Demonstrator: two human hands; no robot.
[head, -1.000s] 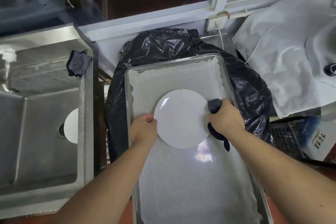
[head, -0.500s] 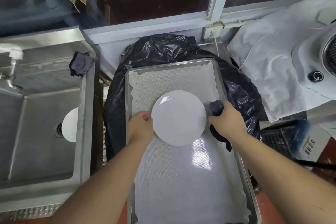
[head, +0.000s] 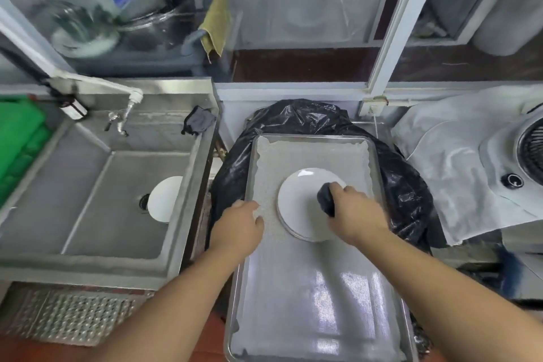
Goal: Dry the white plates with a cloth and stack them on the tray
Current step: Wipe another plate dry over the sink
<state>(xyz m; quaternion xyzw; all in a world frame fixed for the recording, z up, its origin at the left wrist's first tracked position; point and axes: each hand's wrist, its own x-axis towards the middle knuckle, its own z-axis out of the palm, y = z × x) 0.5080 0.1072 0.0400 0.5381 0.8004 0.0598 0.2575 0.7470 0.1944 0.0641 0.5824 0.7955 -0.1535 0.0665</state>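
Note:
A stack of white plates [head: 299, 203] lies on the mesh-lined metal tray [head: 311, 288], toward its far half. My right hand [head: 355, 214] grips a bunched dark cloth [head: 325, 200] and holds it over the right side of the top plate. My left hand [head: 239, 223] hovers over the tray's left edge, off the plates, fingers loosely curled and holding nothing. Another white plate [head: 164, 198] lies in the steel sink [head: 97, 185] by the drain.
The tray rests on a black plastic bag [head: 408, 185]. A tap [head: 126, 114] and a dark rag [head: 198, 122] are at the sink's back. White cloth covers an appliance [head: 470, 161] on the right. A green crate [head: 17, 144] stands far left.
The plate has been set down on the tray. My left hand let go of its rim and drew back left. My right hand moved the cloth onto the plate's top.

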